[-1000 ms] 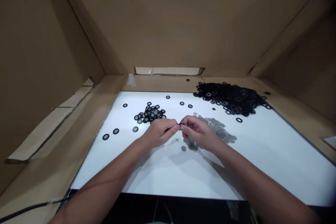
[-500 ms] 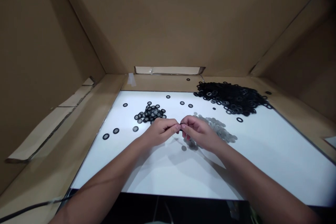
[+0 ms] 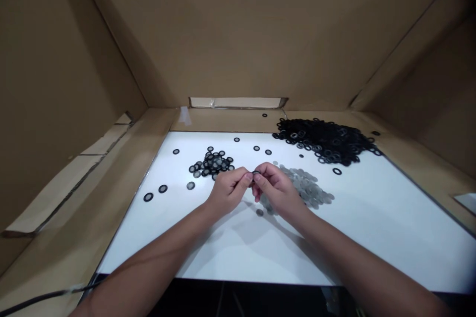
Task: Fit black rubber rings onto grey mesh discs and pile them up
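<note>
My left hand [image 3: 229, 185] and my right hand [image 3: 275, 185] meet over the middle of the white board, fingertips pinched together. Between them they grip a small black rubber ring [image 3: 255, 173], mostly covered by thumbs and fingers; whether a disc sits in it I cannot tell. Under and beyond my right hand spreads a pile of grey mesh discs [image 3: 310, 188], with one loose disc [image 3: 260, 212] nearer me. Left of my left hand lies a heap of black rings with grey discs inside [image 3: 216, 162].
A large mound of black rings [image 3: 327, 138] covers the back right, with one stray ring [image 3: 336, 171] before it. Several disc-filled rings, such as one ring [image 3: 148, 197], lie scattered at left. Cardboard walls [image 3: 230, 34] enclose the white board [image 3: 219, 252]. A black cable [image 3: 44, 296] runs at lower left.
My fingers have shifted slightly around the ring, and more of its black edge shows on top. The whole view has moved a little; the piles look the same.
</note>
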### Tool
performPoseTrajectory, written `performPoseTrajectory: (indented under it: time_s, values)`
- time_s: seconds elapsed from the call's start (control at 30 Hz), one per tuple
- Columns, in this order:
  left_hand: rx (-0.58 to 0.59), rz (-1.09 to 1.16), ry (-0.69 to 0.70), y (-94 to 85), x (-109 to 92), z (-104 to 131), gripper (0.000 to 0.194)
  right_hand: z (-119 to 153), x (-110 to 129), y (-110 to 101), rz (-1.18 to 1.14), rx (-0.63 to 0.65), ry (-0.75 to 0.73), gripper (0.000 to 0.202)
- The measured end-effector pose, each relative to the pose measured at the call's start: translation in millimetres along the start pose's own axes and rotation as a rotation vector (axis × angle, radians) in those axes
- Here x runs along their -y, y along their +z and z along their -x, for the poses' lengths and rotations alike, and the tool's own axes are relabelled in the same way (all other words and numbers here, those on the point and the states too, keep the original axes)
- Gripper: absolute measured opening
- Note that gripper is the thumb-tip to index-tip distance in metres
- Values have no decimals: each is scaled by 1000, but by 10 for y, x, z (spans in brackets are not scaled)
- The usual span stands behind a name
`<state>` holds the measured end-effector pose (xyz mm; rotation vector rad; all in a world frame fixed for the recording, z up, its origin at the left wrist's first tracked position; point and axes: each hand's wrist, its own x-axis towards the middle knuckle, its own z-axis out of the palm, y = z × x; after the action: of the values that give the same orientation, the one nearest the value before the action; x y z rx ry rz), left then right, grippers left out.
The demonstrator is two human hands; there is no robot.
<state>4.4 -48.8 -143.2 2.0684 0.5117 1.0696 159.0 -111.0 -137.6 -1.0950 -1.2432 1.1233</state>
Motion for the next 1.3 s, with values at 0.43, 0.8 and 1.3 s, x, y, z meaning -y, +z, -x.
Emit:
performPoseTrajectory:
  time_s: [0.43, 0.8, 1.3]
  values:
    - [-60, -242, 302, -77, -20, 21, 27, 29, 162, -62, 29, 149, 25, 25]
    - [251, -144, 128, -176, 98, -56, 28, 46, 188, -248, 344, 182, 117, 20]
    - [-84, 233, -318, 170, -15, 2, 31, -6, 85, -85, 169, -111, 17, 20]
